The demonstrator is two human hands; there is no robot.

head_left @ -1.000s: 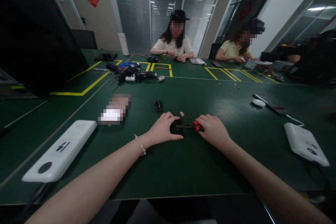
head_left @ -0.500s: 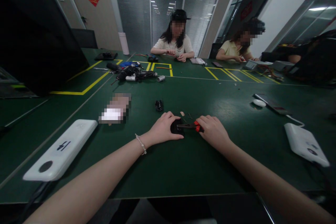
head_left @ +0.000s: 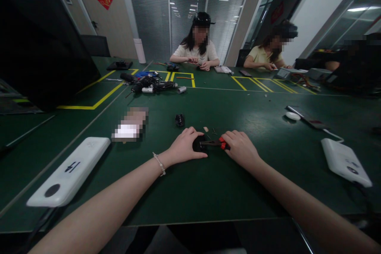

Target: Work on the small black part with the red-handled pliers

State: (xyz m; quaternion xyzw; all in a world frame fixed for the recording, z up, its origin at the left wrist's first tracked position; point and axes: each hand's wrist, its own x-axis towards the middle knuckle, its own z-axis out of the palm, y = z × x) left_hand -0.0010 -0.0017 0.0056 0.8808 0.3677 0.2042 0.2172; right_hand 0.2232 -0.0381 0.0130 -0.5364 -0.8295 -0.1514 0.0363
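Head view: nothing's shifted; my left hand (head_left: 185, 145) clamps black part (head_left: 197, 144), right hand (head_left: 241, 147) grips pliers (head_left: 214, 143); plier work looks ongoing.

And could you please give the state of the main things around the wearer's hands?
Small black piece: held in the left hand.
Red-handled metal pliers: held in the right hand, tips at the piece, opening unclear.
Glossy black lumpy part: lying unheld.
Tiny pale and dark scraps: scattered.
White rounded plastic block at left: lying flat.
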